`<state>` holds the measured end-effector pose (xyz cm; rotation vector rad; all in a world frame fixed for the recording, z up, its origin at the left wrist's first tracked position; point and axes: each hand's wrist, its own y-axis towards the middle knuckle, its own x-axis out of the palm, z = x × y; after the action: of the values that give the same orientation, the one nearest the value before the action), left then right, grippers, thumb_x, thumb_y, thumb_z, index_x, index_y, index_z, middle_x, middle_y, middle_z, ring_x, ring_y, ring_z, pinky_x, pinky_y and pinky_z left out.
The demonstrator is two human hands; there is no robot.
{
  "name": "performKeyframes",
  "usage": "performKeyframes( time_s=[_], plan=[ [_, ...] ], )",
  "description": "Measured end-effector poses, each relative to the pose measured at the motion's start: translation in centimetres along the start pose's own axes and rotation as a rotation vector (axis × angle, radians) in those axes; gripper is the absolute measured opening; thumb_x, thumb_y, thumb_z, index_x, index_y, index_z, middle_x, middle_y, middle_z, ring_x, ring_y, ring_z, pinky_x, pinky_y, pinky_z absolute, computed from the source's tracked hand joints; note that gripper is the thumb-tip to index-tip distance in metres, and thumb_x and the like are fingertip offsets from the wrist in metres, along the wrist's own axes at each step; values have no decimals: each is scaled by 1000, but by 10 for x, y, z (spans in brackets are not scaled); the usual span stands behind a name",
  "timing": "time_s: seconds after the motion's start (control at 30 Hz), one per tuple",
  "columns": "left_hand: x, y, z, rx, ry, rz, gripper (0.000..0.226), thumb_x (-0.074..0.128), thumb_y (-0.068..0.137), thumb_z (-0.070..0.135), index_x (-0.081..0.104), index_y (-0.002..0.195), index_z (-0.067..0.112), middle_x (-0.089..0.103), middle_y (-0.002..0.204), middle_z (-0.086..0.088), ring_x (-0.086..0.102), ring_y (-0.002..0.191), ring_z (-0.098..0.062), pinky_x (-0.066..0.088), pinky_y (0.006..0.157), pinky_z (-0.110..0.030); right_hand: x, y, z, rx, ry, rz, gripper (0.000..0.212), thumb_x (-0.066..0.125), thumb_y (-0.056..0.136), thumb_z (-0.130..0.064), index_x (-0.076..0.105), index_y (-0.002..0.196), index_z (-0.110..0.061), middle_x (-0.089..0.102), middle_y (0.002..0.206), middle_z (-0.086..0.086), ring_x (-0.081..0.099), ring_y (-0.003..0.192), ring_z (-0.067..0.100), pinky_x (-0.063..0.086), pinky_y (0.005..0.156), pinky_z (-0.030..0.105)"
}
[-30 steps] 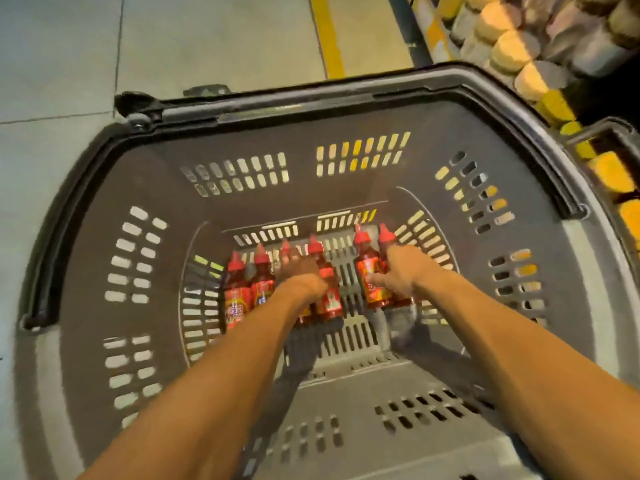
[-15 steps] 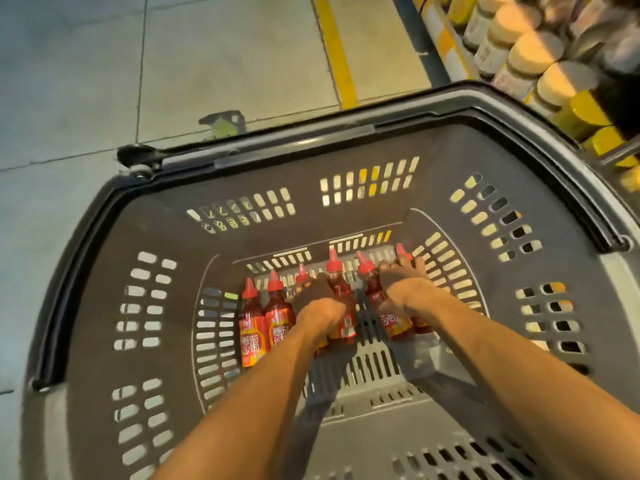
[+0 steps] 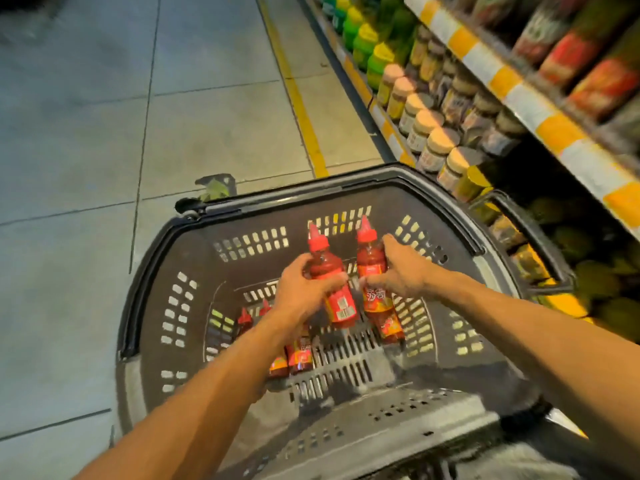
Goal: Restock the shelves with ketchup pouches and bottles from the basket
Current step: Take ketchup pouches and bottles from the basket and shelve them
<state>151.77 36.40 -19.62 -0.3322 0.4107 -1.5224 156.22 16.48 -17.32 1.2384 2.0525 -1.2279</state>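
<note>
A dark grey plastic basket (image 3: 152, 289) stands on the floor below me. My left hand (image 3: 301, 292) grips a red ketchup bottle (image 3: 332, 289) with a red pointed cap, lifted above the basket floor. My right hand (image 3: 403, 271) grips a second ketchup bottle (image 3: 374, 289), also raised; a further bottle (image 3: 391, 327) shows just below it, and I cannot tell whether that hand holds it too. More ketchup bottles (image 3: 298, 355) lie on the basket bottom, partly hidden under my left forearm.
Store shelves (image 3: 512, 88) with yellow-and-white price strips run along the right, packed with jars (image 3: 433, 147) and green bottles (image 3: 363, 39). The basket's handle (image 3: 533, 237) sticks out toward the shelves. Tiled floor (image 3: 104, 133) with a yellow line lies to the left and ahead.
Both hands have closed round bottles and lifted them up from the basket floor. My view has tilted up, bringing the shelves on the right into sight.
</note>
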Motion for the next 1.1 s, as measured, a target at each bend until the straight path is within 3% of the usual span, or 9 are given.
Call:
performKeyframes(
  time_s=[0.17, 0.27, 0.4, 0.57, 0.7, 0.8, 0.93, 1.0, 1.1],
  plan=[
    [6, -56, 77, 133, -72, -131, 45, 86, 76, 13, 65, 116, 19, 77, 99, -3, 75, 87, -14, 58, 63, -23, -67, -97, -22, -25, 179, 279, 54, 86, 77, -37, 47, 112, -21, 68, 112, 3, 66, 101, 18, 54, 87, 39],
    [24, -94, 116, 233, -54, -213, 41, 87, 74, 13, 68, 108, 25, 78, 99, 2, 75, 90, -15, 59, 65, -23, -100, -167, -28, -35, 221, 461, 56, 86, 75, -42, 47, 113, -27, 66, 107, -6, 65, 94, 6, 53, 77, 27],
    [68, -150, 159, 388, 2, -368, 47, 89, 71, 20, 67, 111, 30, 76, 97, 16, 71, 87, 2, 54, 63, -13, -127, -263, -23, 6, 284, 693, 64, 88, 71, -41, 51, 118, -20, 70, 110, -2, 69, 99, 13, 56, 88, 41],
    [150, -217, 185, 541, 100, -600, 36, 88, 72, 16, 65, 96, 30, 75, 85, 19, 69, 78, 8, 48, 58, -7, -131, -376, 5, 126, 306, 903, 64, 89, 70, -41, 51, 117, -21, 69, 106, -10, 68, 95, 6, 58, 83, 33],
    [222, -254, 175, 597, 251, -779, 45, 90, 70, 19, 67, 108, 25, 75, 99, 8, 71, 87, 0, 55, 71, -19, -107, -451, 45, 299, 346, 1012, 62, 88, 72, -40, 48, 116, -25, 66, 105, -13, 66, 96, 3, 52, 77, 22],
    [272, -268, 150, 599, 441, -917, 48, 92, 67, 23, 69, 109, 24, 75, 100, 9, 71, 93, -7, 57, 86, -33, -67, -489, 82, 434, 449, 1093, 66, 89, 73, -33, 50, 124, -18, 68, 118, -3, 66, 107, 12, 54, 90, 32],
    [323, -263, 99, 705, 761, -1087, 45, 95, 59, 18, 71, 97, 24, 77, 91, 8, 73, 87, -9, 59, 86, -36, -2, -508, 129, 594, 589, 1146, 58, 91, 71, -17, 56, 118, -15, 72, 107, -3, 70, 92, 8, 56, 91, 38],
    [344, -255, 72, 782, 950, -1141, 49, 96, 55, 24, 68, 95, 27, 76, 92, 10, 72, 87, -8, 58, 86, -35, 30, -507, 153, 678, 645, 1142, 55, 92, 66, -17, 58, 110, -23, 73, 102, -5, 71, 88, 9, 57, 90, 41],
    [372, -240, 42, 874, 1179, -1184, 54, 96, 51, 33, 63, 93, 30, 71, 89, 13, 68, 85, -9, 51, 72, -27, 67, -494, 185, 754, 719, 1149, 54, 91, 61, -23, 55, 99, -34, 73, 100, -8, 71, 91, 9, 57, 90, 43]
  ],
)
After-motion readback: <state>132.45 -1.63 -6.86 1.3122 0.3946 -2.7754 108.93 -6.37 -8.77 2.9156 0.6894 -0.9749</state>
